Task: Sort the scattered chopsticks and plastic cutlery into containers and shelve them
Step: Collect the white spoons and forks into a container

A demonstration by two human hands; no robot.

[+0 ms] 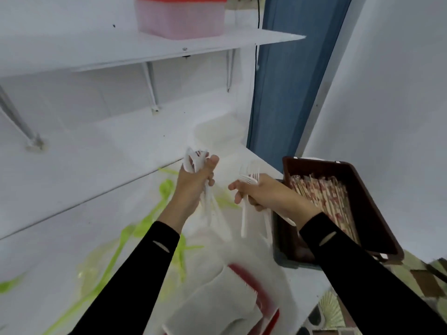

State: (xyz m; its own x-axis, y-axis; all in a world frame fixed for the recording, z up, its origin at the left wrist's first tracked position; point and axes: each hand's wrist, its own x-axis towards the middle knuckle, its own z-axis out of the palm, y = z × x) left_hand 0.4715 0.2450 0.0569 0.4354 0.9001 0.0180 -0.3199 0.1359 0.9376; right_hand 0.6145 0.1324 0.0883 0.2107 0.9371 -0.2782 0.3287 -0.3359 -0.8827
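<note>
While both black-sleeved arms reach out over the white tabletop [48, 257], the head view shows the left hand [193, 187] raised, its grip closed tight round a bunch of white plastic cutlery [194, 160]. The heads of the bunch stick up above the thumb and the handles hang down below the palm, but they are too blurred to tell forks from spoons. Just beside it, apart and not touching, the right hand [256, 192] has its grip curled round a few white forks [249, 175], tines up and handles pointing down past the fingers. To the right of that hand a dark brown container [377, 213] sits at the tabletop's edge, and inside it lie wrapped chopsticks [321, 194] packed side by side along its length. Green plastic cutlery [125, 234] lies scattered on the tabletop under and to the left of the left forearm. Below the hands, near the bottom edge, a pale container with a red rim [254, 286] is smeared by motion, and its contents cannot be told. Above, a white wall shelf [217, 42] on metal brackets carries a pink box with a red lid [181, 18]. A blue curtain [290, 81] hangs behind the shelf's right end, and a patterned floor [333, 308] shows at lower right.
</note>
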